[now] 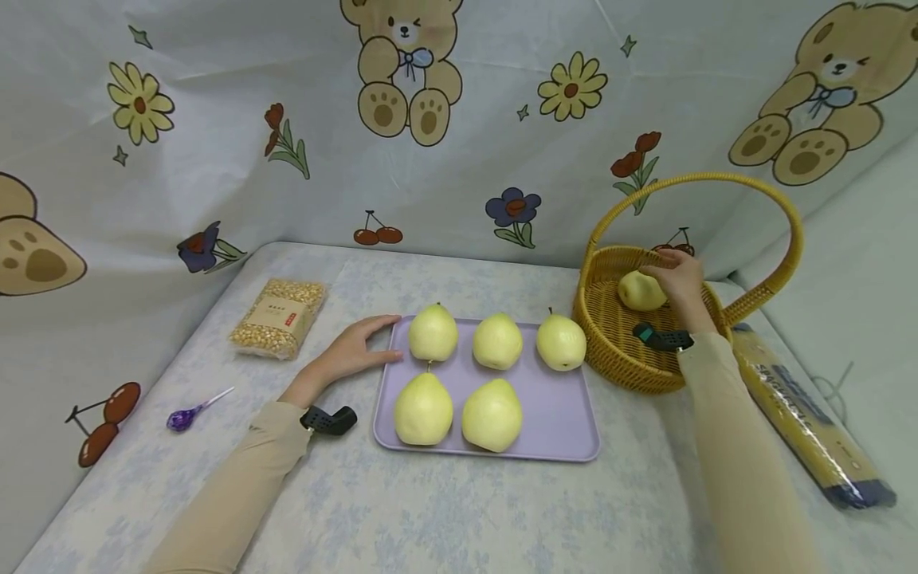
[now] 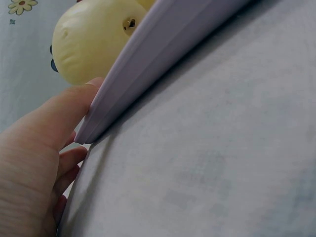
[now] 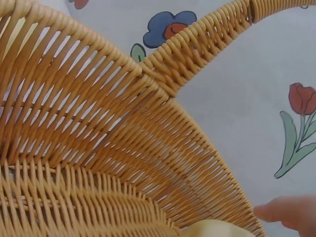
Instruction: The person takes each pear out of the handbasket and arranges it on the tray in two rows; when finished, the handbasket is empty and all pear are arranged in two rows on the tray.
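Observation:
Three pale yellow pears stand along the back of a lilac tray, with two more, including a front pear, before them. My left hand is at the tray's left edge, fingers extended, its thumb touching the rim. At the right, my right hand reaches into a wicker basket, just above a single pear inside. In the right wrist view, one fingertip shows beside the basket rim, slightly apart from that pear; the other fingers are out of frame there.
The basket's tall handle arches over the right hand. A bag of yellow kernels and a purple lollipop lie on the left. Right of the basket is a long yellow-and-blue packet. A printed cloth hangs behind the table.

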Demonstrator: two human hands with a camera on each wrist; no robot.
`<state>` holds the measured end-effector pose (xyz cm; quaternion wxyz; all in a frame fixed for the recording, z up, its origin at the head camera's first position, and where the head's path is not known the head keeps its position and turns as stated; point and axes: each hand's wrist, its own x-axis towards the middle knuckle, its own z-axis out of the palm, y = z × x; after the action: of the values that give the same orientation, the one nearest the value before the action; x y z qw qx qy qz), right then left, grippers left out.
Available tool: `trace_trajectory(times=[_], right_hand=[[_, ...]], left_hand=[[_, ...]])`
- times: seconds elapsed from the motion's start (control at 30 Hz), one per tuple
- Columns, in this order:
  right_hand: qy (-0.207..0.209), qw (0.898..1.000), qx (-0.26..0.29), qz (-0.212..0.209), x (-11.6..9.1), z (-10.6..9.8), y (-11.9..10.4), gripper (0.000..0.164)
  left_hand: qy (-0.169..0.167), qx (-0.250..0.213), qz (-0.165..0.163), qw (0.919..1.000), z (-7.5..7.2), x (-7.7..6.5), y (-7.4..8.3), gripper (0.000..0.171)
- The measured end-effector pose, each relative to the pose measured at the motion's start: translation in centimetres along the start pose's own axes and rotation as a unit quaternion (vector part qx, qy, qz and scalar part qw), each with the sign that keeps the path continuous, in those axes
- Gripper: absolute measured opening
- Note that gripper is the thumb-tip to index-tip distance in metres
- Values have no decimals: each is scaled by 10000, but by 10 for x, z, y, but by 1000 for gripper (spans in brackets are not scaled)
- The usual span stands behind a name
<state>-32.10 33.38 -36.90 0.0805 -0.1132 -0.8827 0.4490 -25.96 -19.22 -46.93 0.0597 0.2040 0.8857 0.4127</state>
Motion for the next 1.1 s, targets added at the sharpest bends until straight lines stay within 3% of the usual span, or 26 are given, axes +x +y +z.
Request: trace_trajectory(times=[0.17,0.3,0.47,0.83,1.1], right_hand=[[-745,9960,-491,36,4,2,9,70],[-1223,9864,-1089,-106,8,4,12,77],[-1443,9847,-973,-74,7,5,13,82],[-1384,9888,-534,136,2,4,5,81],[-877,9956,-312,52,-5,-2,-18,82]], left_hand=[[4,14,-5,10000,-1,0,0,74],[22,54,-10,10000,-2,-1,-1,74],[50,94,-17,9999,-2,-2,-1,74],[69,105,-19,9999,-4,-4,0,73],[-6,24,89,10000,-1,-1,1,75]])
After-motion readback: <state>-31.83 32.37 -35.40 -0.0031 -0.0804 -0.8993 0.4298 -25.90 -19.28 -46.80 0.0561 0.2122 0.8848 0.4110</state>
